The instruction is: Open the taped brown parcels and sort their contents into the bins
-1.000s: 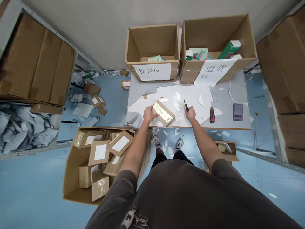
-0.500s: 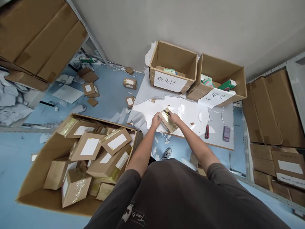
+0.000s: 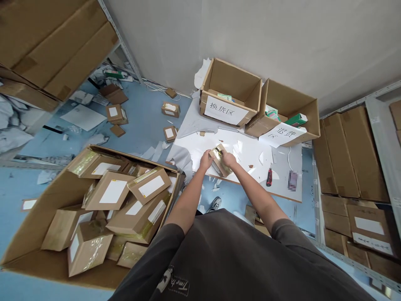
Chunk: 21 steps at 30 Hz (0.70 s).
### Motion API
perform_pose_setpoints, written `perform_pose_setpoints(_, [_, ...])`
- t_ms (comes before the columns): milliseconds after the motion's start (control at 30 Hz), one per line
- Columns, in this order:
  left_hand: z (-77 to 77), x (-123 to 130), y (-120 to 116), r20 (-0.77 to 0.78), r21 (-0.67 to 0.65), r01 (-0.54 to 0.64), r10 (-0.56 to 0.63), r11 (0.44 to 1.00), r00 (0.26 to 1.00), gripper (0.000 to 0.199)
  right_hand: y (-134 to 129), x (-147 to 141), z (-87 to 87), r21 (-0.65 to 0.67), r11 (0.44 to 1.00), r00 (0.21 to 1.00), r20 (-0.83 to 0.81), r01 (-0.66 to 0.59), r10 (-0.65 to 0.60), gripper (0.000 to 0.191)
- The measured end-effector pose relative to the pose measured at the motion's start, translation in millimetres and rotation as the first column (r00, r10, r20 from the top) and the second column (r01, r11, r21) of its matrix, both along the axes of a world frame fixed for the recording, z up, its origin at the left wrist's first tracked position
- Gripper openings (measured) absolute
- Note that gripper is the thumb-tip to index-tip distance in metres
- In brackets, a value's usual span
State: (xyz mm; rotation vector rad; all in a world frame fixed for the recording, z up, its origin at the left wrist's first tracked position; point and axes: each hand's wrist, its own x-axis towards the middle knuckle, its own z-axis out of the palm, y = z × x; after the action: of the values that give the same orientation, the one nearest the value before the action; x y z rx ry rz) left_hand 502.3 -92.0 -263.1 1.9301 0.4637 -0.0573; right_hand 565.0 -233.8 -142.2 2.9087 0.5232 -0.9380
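Observation:
A small cardboard box [image 3: 224, 166] sealed with shiny clear tape is held tilted over the front edge of the white table. My left hand [image 3: 206, 160] grips its left side, fingers wrapped round the edge. On the upper right of the box, my right hand [image 3: 229, 159] is closed round a small dark tool [image 3: 220, 152] whose kind I cannot make out. The tool's tip lies against the taped top. Farther right on the table rests a red and black hand tool [image 3: 269, 177].
Two open cartons with handwritten signs, the left carton [image 3: 232, 79] and the right carton [image 3: 291, 100], stand at the table's back. A large carton [image 3: 28, 221] full of taped boxes is at lower left. Paper scraps litter the white table [image 3: 200, 144] and floor. Shelving [image 3: 376, 125] stands right.
The view has shifted slightly. My right hand has slid a little along the box top, and its fingers now cover more of the dark tool. My left hand keeps its grip.

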Motion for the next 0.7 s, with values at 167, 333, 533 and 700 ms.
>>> perform_pose_setpoints(167, [3.1,-1.2,3.5,-0.024,0.022,0.018,-0.017,1.000,1.000,0.056,11.7,7.7,7.5,-0.039,0.997,0.997,-0.036,-0.072,0.071,0.046])
perform_pose_setpoints(333, [11.2,-2.1,5.1,-0.098,0.074,0.056,-0.049,0.996,0.994,0.054,20.8,13.4,16.0,-0.085,0.990,0.993,-0.043,-0.112,0.109,0.046])
perform_pose_setpoints(533, [21.8,-0.4,-4.2,-0.185,0.111,0.016,0.005,0.994,0.983,0.050,0.9,-7.8,25.1,-0.171,0.979,0.986,-0.145,-0.110,0.085,0.040])
perform_pose_setpoints(700, [20.1,-1.0,-10.7,-0.191,0.101,-0.031,0.050,0.994,0.980,0.050,-67.0,-58.4,31.0,-0.196,0.978,0.983,-0.180,-0.067,0.031,0.046])
